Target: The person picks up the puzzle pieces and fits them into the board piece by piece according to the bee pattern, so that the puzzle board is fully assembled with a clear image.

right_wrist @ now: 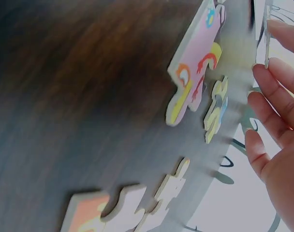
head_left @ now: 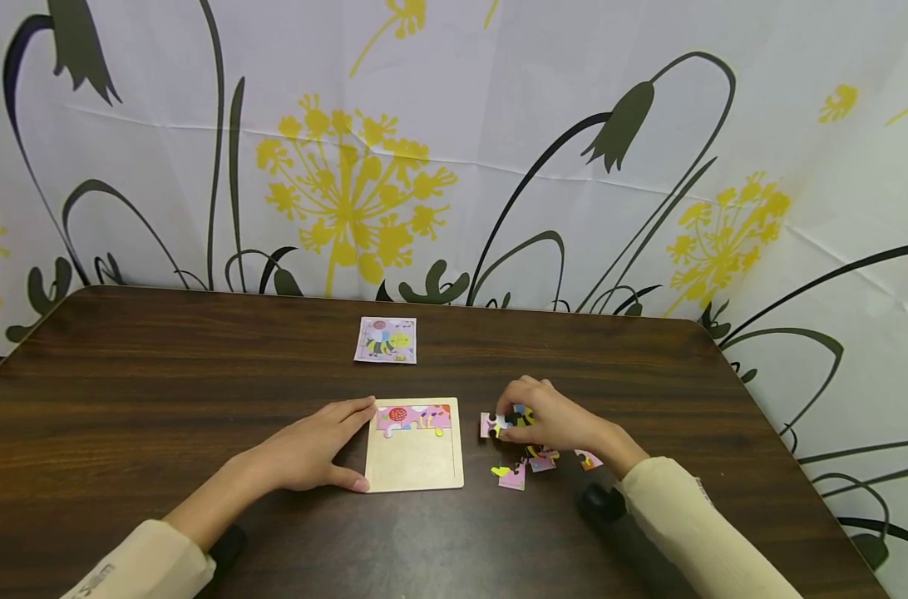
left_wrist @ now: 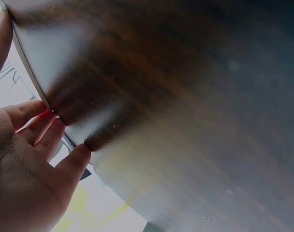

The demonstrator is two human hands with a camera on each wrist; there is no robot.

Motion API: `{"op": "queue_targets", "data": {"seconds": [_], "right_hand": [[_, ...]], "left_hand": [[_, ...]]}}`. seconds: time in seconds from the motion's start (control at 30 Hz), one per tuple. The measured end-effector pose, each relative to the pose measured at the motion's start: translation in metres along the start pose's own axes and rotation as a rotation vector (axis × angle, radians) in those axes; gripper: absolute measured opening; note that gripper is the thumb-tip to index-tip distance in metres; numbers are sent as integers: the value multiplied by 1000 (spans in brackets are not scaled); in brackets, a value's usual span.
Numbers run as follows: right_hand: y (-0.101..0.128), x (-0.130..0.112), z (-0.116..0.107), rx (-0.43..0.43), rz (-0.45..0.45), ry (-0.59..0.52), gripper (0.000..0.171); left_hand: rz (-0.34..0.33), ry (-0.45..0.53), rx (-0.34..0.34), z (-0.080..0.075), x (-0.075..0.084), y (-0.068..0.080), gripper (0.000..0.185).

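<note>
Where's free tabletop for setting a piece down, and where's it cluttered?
Free: the table left of the left hand; the strip between the reference card and the puzzle tray. Crowded: loose pieces under and around the right hand, right of the tray.

The puzzle tray [head_left: 414, 462], a pale wooden square lying flat, has its left edge against the left hand's [head_left: 312, 449] fingers; only its top row holds pink pieces. A pink piece [head_left: 494, 424] with white and black sits at the right hand's [head_left: 547, 416] fingertips, flat on the table. More loose pieces [head_left: 515, 476] lie scattered just below that hand.
</note>
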State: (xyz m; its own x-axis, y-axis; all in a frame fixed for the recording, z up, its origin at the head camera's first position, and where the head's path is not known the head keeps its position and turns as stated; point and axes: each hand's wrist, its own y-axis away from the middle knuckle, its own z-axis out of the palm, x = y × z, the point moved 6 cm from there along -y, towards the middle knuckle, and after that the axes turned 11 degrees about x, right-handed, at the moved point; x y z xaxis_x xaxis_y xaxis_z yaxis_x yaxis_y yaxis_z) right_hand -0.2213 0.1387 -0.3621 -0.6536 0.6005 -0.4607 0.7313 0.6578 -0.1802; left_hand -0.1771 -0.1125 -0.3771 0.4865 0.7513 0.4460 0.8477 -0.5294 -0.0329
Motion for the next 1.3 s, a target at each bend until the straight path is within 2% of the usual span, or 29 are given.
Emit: {"op": "queue_targets", "data": {"seconds": [0.23,0.53,1.0,1.3], "right_hand": [[-8,-3,5,7,5,-11,20],[-22,-19,15,4,-25,-20,20],[-41,-46,32,-41,-42,-24,20],[-49,-56,45,-80,-16,-37,20]], "left_hand": [[-3,-3,-2,0,0,0,93],[0,0,-2,-1,1,0,92],[8,-3,-3,-1,1,0,92],[9,1,-1,0,1,-1,92]]}}
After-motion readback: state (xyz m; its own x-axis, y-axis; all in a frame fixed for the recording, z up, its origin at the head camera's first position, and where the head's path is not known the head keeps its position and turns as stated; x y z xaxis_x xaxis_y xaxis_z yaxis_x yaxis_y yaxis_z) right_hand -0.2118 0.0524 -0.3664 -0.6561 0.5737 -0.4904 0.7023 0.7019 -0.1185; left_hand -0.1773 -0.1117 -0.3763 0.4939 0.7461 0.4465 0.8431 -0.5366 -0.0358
